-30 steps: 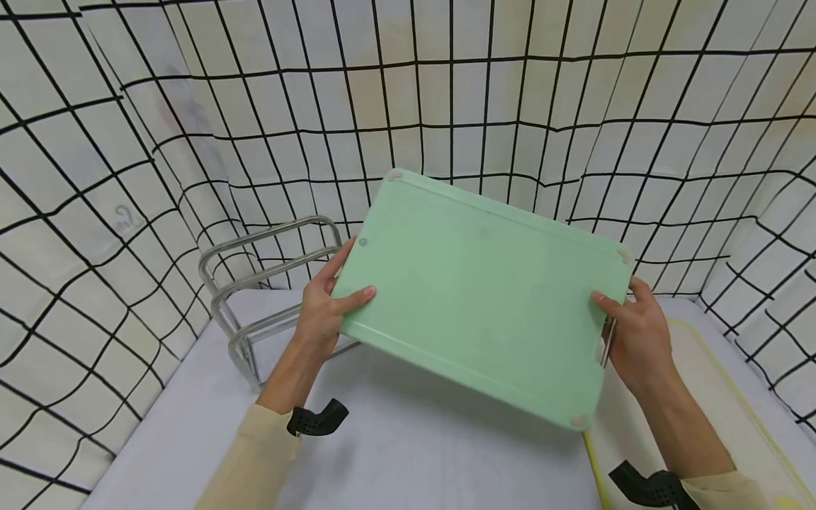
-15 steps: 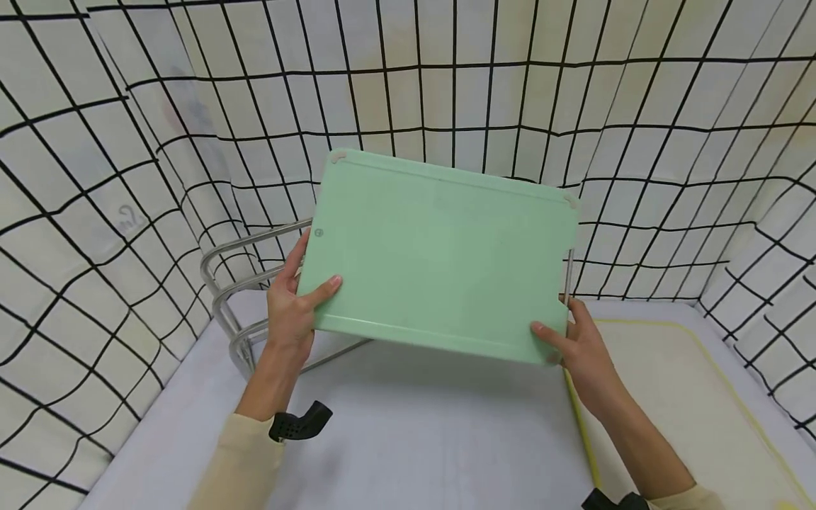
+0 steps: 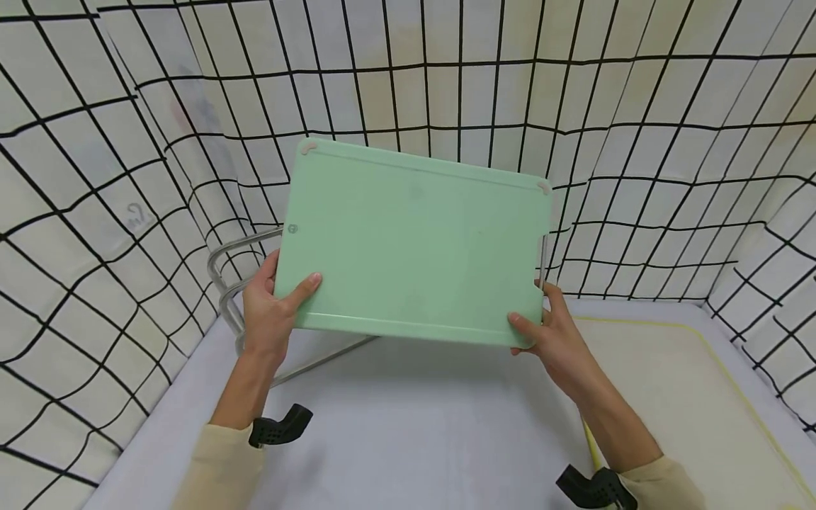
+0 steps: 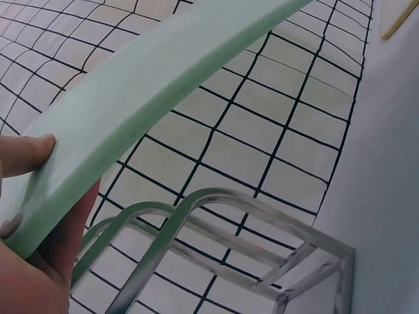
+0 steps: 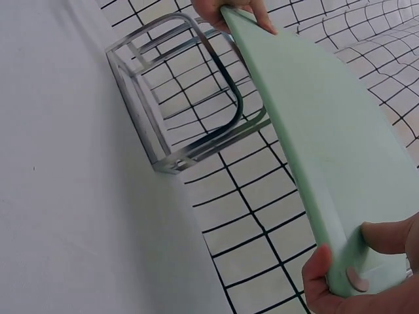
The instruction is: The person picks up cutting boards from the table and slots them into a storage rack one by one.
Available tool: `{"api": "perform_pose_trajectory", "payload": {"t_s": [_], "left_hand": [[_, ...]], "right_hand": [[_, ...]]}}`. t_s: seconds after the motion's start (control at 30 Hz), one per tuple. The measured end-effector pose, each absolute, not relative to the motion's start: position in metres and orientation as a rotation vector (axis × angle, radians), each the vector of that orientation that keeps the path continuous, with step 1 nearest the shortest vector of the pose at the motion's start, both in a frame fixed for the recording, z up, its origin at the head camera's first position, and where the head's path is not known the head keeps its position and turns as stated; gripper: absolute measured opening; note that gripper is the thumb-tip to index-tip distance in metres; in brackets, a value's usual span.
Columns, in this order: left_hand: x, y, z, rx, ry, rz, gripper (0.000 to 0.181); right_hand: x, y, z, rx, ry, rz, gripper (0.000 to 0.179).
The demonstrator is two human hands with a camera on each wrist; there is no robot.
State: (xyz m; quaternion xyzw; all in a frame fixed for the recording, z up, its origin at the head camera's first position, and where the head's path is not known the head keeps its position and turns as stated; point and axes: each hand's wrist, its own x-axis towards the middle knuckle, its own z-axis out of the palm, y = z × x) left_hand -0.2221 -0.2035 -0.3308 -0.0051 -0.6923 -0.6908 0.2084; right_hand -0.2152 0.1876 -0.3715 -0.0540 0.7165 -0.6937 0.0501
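A light green cutting board (image 3: 414, 244) is held up above the table, tilted with its left end higher in the head view. My left hand (image 3: 268, 312) grips its lower left edge, thumb on the near face and fingers behind. At the lower right corner my right hand (image 3: 554, 340) pinches the board the same way, just below a metal handle (image 3: 543, 262) on that end. Behind the board's left side stands a silver metal rack (image 4: 229, 229) with upright loops, partly hidden in the head view. The right wrist view shows the rack (image 5: 163, 124) apart from the board.
A cream board with a yellow rim (image 3: 676, 382) lies flat on the right of the white table (image 3: 408, 425). Black-grid white walls (image 3: 484, 92) close off the back and both sides.
Both hands have carried the cutting board left, toward the rack. Its right end has swung inward and the board has turned closer to level. The right hand has shifted to its lower corner.
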Motion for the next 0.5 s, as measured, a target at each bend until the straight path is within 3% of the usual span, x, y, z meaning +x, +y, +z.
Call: {"api": "perform_pose_trajectory", "payload": {"t_s": [0.5], "left_hand": [[-0.209, -0.247, -0.328, 0.032, -2.167, -1.612, 0.066]], "right_hand": [[-0.246, 0.152, -0.359, -0.31, 2.184, -2.239, 0.065]]}}
